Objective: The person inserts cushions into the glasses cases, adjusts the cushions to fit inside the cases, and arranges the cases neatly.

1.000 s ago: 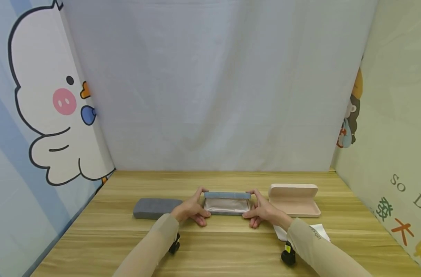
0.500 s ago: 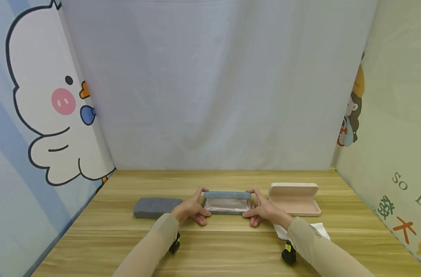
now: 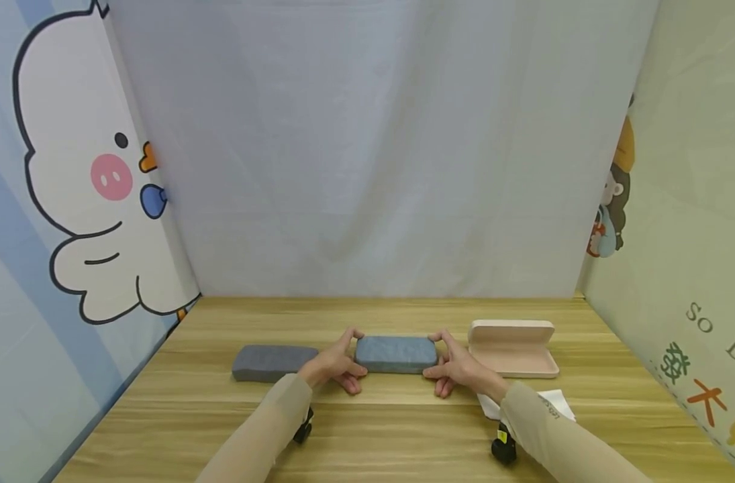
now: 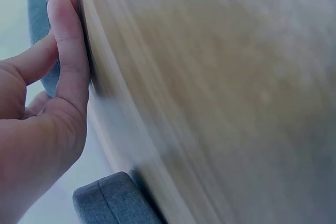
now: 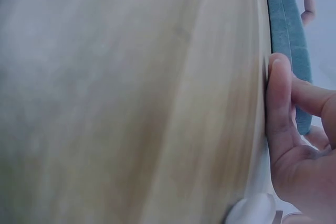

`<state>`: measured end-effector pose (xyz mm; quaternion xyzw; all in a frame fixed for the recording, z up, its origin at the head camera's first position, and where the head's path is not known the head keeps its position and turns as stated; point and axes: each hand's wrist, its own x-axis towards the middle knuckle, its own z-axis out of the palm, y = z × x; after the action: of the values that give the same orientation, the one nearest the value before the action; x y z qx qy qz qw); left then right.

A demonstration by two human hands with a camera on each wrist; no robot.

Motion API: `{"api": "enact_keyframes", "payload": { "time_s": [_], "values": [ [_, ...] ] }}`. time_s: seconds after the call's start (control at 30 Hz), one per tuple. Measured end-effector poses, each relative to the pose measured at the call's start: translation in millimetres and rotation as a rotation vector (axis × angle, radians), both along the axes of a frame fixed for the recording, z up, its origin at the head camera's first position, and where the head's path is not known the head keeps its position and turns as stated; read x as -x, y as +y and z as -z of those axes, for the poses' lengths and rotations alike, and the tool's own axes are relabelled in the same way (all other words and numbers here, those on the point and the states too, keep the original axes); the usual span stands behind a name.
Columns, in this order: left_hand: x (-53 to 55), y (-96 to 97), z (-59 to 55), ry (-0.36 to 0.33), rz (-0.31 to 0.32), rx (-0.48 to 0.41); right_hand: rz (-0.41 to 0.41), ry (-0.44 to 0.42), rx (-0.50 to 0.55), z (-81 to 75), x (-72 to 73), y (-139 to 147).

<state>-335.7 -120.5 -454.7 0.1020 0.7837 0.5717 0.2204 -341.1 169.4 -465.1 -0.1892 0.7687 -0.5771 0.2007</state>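
Note:
A blue eyeglass case lies on the wooden table in front of the person, its lid down. My left hand grips the left end, thumb at the near corner and index finger at the far corner. At the other end, my right hand holds the case the same way. Both wrist views show the blue case's side, in the left wrist view the case and in the right wrist view the case, with thumbs along its near edge. The inside of the case is hidden.
A closed grey eyeglass case lies left, partly behind the left wrist. To the right stands an open pale pink eyeglass case. A white cloth lies partly under the right forearm. A white curtain hangs behind the table.
The blue case's lid, raised with its pale lining showing in both earlier frames, has swung down shut. Both hands stay at its ends.

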Motion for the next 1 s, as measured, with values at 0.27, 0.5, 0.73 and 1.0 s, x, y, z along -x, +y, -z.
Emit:
{"api": "enact_keyframes", "payload": {
  "time_s": [0.27, 0.5, 0.73, 1.0],
  "values": [
    [-1.5, 4.8, -2.3, 0.000, -0.007, 0.005, 0.042, 0.004, -0.026, -1.6, -2.6, 0.7],
    [-5.5, 8.6, -7.4, 0.029, -0.038, 0.063, 0.035, -0.004, -0.020, -9.5, -5.2, 2.2],
    [-13.0, 14.1, -23.1, 0.098, -0.118, 0.194, 0.030, 0.029, -0.014, -24.5, -9.4, 8.7],
    [-34.0, 35.5, -47.3, 0.158, -0.029, 0.093, 0.056, 0.083, -0.004, -49.9, -22.0, 25.0]
  ]
}}
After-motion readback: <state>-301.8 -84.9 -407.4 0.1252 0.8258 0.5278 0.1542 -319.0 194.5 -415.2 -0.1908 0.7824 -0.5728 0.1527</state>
